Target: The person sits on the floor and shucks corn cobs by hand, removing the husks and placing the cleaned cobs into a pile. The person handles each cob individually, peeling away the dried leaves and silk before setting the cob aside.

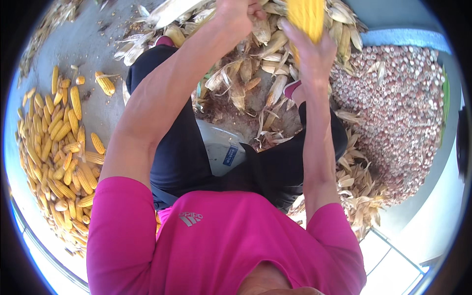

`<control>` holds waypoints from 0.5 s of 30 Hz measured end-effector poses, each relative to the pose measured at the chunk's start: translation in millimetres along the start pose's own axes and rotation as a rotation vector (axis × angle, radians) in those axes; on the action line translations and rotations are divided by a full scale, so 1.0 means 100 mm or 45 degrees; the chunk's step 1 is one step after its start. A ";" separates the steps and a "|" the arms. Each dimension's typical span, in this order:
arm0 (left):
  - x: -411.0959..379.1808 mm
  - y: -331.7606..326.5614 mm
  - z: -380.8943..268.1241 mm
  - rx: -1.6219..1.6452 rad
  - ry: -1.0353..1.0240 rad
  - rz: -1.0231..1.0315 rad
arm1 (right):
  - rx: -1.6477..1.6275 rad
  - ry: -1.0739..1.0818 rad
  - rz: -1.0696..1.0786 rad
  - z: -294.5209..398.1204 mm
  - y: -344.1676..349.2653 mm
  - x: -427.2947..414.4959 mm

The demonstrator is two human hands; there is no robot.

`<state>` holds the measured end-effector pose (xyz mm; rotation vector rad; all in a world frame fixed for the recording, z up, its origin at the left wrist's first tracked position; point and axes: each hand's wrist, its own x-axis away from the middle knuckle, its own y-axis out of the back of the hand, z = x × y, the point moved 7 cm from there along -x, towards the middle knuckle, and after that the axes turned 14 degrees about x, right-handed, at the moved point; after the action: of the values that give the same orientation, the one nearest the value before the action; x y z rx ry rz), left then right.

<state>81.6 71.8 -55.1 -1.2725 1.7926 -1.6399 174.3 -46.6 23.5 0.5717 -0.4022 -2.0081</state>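
Note:
My right hand [315, 55] is closed around a bright yellow ear of corn [308, 18], which points up out of the frame. To its left, my left hand [239, 14] is partly cut off by the top edge; its visible fingers are curled, and whether they grip anything is unclear. A long pale corn husk [177, 11] lies beside that hand, at the top. Beneath and between both hands spread dry husks [236, 79] and ears still in husk. A reddish-yellow small ear [252, 84] lies among them.
Husked yellow ears are heaped [55, 147] on the left, with a single ear [106, 84] nearer my knee. A large pile of corncobs [391, 118] stands at the right, bordered by more husks [357, 184]. A pale plastic seat or container [221, 145] shows between my legs.

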 end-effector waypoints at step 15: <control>0.41 -0.41 0.60 -1.586 -0.610 0.747 | 0.280 -0.062 0.279 -0.31 0.15 -0.23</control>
<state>122.1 8.4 -18.9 -1.1506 2.5064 0.2253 211.7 -34.8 10.5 0.5880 -0.6920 -1.7819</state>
